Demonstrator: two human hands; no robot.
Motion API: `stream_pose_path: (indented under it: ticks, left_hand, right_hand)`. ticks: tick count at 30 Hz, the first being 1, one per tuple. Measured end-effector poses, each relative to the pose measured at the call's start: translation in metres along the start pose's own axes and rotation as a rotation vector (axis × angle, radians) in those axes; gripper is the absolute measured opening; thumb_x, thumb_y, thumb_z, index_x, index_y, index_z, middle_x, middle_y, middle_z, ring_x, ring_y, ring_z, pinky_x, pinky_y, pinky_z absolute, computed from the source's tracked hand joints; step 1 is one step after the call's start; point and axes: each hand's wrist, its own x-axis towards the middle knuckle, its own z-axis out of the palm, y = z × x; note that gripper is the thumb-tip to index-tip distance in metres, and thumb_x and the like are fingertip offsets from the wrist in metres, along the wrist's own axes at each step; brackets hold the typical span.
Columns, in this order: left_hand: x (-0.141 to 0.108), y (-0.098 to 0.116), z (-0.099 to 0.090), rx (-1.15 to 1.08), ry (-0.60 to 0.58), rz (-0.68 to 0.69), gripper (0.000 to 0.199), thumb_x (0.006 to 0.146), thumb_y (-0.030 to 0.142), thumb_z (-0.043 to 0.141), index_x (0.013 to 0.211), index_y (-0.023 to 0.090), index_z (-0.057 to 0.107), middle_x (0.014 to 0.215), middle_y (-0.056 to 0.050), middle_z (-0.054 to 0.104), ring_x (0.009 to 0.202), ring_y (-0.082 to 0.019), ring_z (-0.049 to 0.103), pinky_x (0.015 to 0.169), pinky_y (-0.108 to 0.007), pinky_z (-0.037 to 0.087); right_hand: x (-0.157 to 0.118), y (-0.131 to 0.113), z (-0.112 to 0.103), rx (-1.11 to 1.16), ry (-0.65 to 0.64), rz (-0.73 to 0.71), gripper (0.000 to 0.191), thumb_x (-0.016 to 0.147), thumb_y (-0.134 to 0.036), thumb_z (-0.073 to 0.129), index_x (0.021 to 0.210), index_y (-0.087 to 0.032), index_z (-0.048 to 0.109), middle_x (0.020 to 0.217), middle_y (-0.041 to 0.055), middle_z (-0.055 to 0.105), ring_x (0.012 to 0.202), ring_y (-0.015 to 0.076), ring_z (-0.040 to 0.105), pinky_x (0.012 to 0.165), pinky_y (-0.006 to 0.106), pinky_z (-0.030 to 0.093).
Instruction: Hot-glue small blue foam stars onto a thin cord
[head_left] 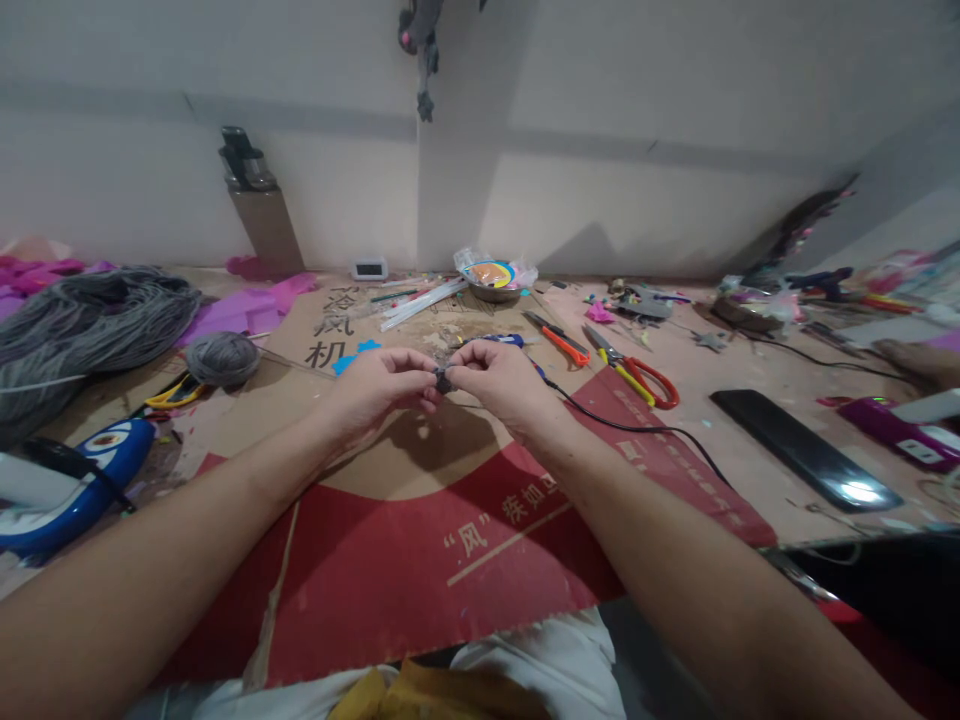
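My left hand (388, 388) and my right hand (501, 385) meet over the cardboard sheet (360, 530). Between their fingertips is a small dark grey piece (444, 380), mostly covered by the fingers, so its kind is unclear. Both hands are closed in a pinch on it. Left of them lies a ball of grey yarn (223, 358), with a strand running toward my left hand. Just beyond my right hand is a blue-handled tool (504, 340), partly hidden, near a black cord (622, 428).
A grey yarn skein (97, 315) lies at the left. To the right are an orange utility knife (562, 342), scissors (637, 372) and a dark, shiny slab (802, 445). A bowl (496, 290) stands by the wall. Another person's hand (919, 360) shows at far right.
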Motion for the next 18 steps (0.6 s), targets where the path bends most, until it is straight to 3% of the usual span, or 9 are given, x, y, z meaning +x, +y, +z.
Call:
stream_pose_path:
  ticks: [9, 18]
  left_hand:
    - [0.0015, -0.0034, -0.0020, 0.100, 0.052, 0.027, 0.008, 0.070, 0.020, 0.066, 0.068, 0.014, 0.062, 0.057, -0.002, 0.062, 0.050, -0.012, 0.058, 0.052, -0.025, 0.050]
    - [0.0005, 0.0019, 0.0045, -0.022, 0.059, -0.037, 0.006, 0.067, 0.017, 0.066, 0.066, 0.012, 0.063, 0.057, -0.003, 0.062, 0.049, -0.011, 0.056, 0.049, -0.023, 0.048]
  right_hand:
    - [-0.0034, -0.0007, 0.0053, -0.061, -0.029, -0.021, 0.008, 0.065, -0.025, 0.059, 0.068, -0.018, 0.057, 0.057, -0.0051, 0.049, 0.051, 0.0084, 0.039, 0.051, 0.024, 0.030]
    - [-0.0022, -0.0023, 0.0037, 0.026, -0.020, -0.003, 0.010, 0.065, -0.027, 0.059, 0.067, -0.018, 0.056, 0.059, -0.0048, 0.049, 0.053, 0.0081, 0.039, 0.051, 0.024, 0.030]
